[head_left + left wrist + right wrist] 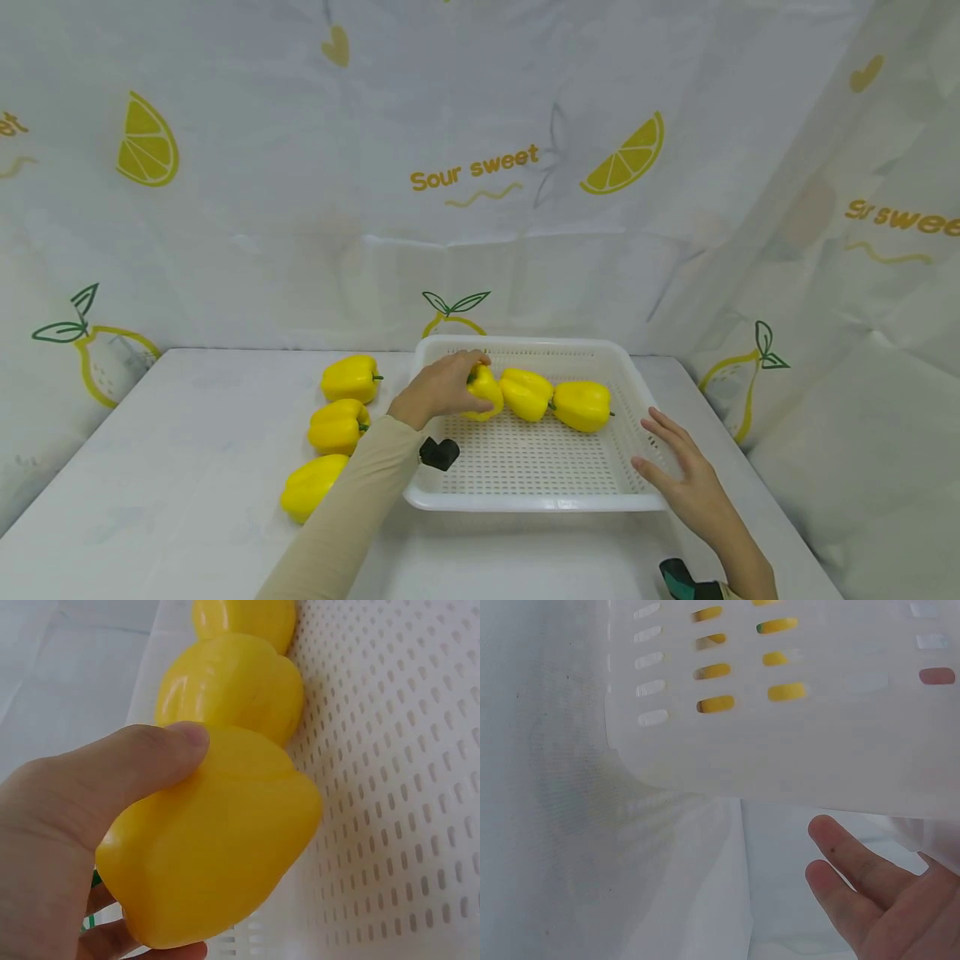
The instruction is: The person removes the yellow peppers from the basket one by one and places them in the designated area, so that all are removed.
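Note:
My left hand (444, 385) grips a yellow bell pepper (217, 847) inside the white basket (525, 503), thumb on one side and fingers round the other. Right beside it, two more yellow peppers lie in a row: a middle one (527, 394) and a right one (582, 406). At the basket's right side is my right hand (693, 487), its fingers extended and spread around the rim. In the right wrist view its fingers (855, 862) lie near the basket's outer wall (780, 757); whether they touch it is unclear.
Left of the basket, three yellow peppers stand in a column on the white table (150, 467): a far one (350, 379), a middle one (337, 426) and a near one (311, 487), partly behind the left sleeve (352, 508). A lemon-printed white curtain (285, 208) hangs behind.

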Demonstrator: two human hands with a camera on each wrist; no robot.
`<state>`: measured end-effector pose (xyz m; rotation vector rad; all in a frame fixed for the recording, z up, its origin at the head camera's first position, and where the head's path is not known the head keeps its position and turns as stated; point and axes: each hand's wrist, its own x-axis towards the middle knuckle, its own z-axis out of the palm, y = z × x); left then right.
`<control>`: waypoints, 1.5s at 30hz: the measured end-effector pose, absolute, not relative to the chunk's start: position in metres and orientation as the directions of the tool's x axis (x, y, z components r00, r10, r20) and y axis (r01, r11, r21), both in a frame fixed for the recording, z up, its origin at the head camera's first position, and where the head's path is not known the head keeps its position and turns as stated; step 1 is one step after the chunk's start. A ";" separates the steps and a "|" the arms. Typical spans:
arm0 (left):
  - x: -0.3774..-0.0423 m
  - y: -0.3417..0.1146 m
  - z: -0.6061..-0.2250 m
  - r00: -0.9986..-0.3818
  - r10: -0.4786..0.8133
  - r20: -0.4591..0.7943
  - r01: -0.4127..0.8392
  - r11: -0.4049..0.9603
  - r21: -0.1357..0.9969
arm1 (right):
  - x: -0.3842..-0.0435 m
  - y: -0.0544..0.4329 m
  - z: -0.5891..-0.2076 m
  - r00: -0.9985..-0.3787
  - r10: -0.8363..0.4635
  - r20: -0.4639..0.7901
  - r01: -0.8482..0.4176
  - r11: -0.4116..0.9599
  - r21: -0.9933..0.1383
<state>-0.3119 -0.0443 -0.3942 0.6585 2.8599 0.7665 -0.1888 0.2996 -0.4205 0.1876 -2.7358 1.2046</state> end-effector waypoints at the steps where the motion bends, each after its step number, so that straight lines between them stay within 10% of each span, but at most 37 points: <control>1: -0.312 -0.044 -0.394 -0.900 0.435 0.009 0.381 0.777 0.501 | -0.189 0.300 -0.421 -0.981 -0.054 0.185 -0.173 0.672 -0.720; 45: -0.313 -0.045 -0.395 -0.891 0.450 0.053 0.419 0.774 0.474 | -0.189 0.299 -0.420 -0.990 -0.038 0.134 -0.124 0.675 -0.727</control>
